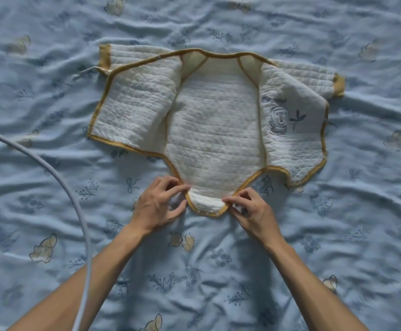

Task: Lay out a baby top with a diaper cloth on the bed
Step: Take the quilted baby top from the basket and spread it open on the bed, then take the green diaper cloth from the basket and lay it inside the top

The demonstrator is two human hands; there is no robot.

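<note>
Two hands worked at the near end of the baby top (209, 130), which lay opened out, inside face up, on the blue printed sheet of the bed (338, 235). Both front panels were folded outward from the top's back panel, the one on the person's right showing a printed motif (279, 119), and both short sleeves with mustard cuffs spread away from the collar at the top's far end. At the top's near end, the snap tab (206, 204) was pinched from either side: the left hand (157, 206) held its left corner with curled fingers, and the right hand (249, 211) nipped its right edge between thumb and forefinger. White fabric showed under the left hand's fingers; whether this belonged to the tab or to a diaper cloth could not be told. By this showing, spreading the top appeared largely done, while placing a diaper cloth remained, since no separate cloth was clearly visible. A pale cable (70, 194) curved across the sheet, well apart from the top on the person's left.
</note>
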